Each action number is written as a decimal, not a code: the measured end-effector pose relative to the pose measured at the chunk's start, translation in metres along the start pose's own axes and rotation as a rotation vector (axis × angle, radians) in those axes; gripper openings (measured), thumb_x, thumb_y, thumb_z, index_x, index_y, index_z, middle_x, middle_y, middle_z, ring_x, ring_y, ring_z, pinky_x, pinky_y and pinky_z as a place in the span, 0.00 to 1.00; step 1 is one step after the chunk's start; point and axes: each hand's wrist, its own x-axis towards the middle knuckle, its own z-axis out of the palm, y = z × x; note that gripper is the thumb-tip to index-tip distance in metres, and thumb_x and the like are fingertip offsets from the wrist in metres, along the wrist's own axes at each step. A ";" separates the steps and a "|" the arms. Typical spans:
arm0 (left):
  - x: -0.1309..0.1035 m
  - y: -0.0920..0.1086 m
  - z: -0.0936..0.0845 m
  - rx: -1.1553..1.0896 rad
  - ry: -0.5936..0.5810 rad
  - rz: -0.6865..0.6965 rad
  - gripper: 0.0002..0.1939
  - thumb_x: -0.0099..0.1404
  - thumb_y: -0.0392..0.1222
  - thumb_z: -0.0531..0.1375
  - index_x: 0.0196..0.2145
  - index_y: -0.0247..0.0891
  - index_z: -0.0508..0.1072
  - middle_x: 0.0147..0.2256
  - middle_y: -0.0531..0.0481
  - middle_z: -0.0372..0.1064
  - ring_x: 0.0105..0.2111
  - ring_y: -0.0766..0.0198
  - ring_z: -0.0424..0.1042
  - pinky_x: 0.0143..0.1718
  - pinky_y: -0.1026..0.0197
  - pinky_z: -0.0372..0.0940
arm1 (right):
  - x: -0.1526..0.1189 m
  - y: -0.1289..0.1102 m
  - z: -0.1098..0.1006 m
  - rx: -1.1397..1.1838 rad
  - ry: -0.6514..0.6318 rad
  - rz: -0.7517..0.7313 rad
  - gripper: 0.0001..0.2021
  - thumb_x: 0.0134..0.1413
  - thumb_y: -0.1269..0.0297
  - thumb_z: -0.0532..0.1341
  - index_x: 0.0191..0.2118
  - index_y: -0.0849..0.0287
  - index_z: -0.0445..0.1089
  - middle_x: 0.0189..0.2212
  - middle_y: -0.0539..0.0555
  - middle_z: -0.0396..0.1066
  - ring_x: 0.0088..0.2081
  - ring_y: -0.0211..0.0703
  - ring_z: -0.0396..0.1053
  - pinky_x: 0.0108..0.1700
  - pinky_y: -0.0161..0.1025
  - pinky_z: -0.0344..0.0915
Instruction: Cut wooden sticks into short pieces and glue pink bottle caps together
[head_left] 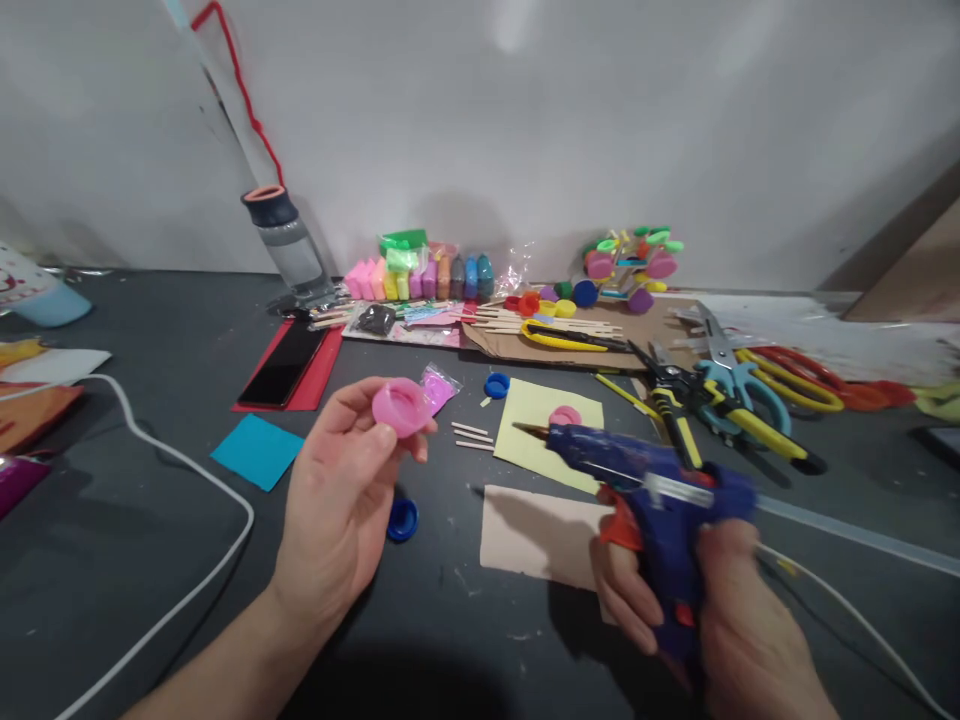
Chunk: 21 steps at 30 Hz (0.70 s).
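Between the thumb and fingers of my left hand (pixel 337 490) is a pink bottle cap (pixel 401 407), its hollow side partly showing. My right hand (pixel 720 600) grips a dark blue glue gun (pixel 652 490), with fingers at its orange trigger; the nozzle points left toward the cap, well apart from it. Behind the gun, a pink cap (pixel 565 415) rests on a pale yellow sheet (pixel 525 410). A blue cap (pixel 403 520) lies beside my left hand, and another blue cap (pixel 496 385) sits farther back. Short thin sticks (pixel 472 436) lie between the hands.
A beige card (pixel 525 530) lies below the gun. Pliers (pixel 675 400) and scissors (pixel 739 375) are at right. Coloured clay packs (pixel 420 278) line the wall near a water bottle (pixel 289 245). A phone (pixel 283 368) and a white cable (pixel 187 460) are at left.
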 end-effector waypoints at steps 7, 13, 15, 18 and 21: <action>0.011 0.018 -0.006 -0.071 0.079 0.122 0.05 0.65 0.38 0.63 0.40 0.39 0.76 0.37 0.50 0.72 0.36 0.67 0.73 0.35 0.67 0.69 | 0.016 -0.013 0.063 0.319 -0.099 0.293 0.29 0.64 0.40 0.53 0.26 0.63 0.68 0.18 0.50 0.64 0.14 0.29 0.54 0.14 0.26 0.47; 0.012 0.025 -0.009 -0.110 0.100 0.143 0.05 0.65 0.39 0.63 0.40 0.40 0.76 0.36 0.51 0.72 0.36 0.67 0.74 0.37 0.66 0.69 | 0.048 -0.018 0.128 0.496 -0.127 0.395 0.23 0.73 0.54 0.47 0.34 0.65 0.70 0.23 0.53 0.69 0.21 0.34 0.67 0.21 0.29 0.64; 0.013 0.025 -0.010 -0.122 0.097 0.143 0.05 0.65 0.39 0.63 0.39 0.39 0.76 0.36 0.51 0.72 0.36 0.67 0.73 0.38 0.66 0.69 | 0.060 -0.015 0.142 0.494 -0.156 0.409 0.23 0.74 0.56 0.45 0.35 0.66 0.69 0.24 0.54 0.70 0.21 0.35 0.68 0.23 0.31 0.67; 0.013 0.025 -0.009 -0.134 0.097 0.124 0.04 0.66 0.38 0.62 0.39 0.39 0.76 0.37 0.51 0.72 0.36 0.67 0.73 0.39 0.67 0.70 | 0.074 -0.012 0.154 0.486 -0.202 0.414 0.22 0.74 0.61 0.43 0.35 0.66 0.68 0.24 0.54 0.71 0.20 0.35 0.67 0.25 0.33 0.67; 0.011 0.026 -0.008 -0.144 0.085 0.104 0.05 0.65 0.38 0.63 0.39 0.38 0.76 0.37 0.51 0.73 0.36 0.68 0.74 0.39 0.68 0.70 | 0.080 -0.010 0.156 0.464 -0.221 0.375 0.17 0.73 0.65 0.46 0.36 0.64 0.68 0.24 0.52 0.71 0.20 0.36 0.66 0.28 0.34 0.67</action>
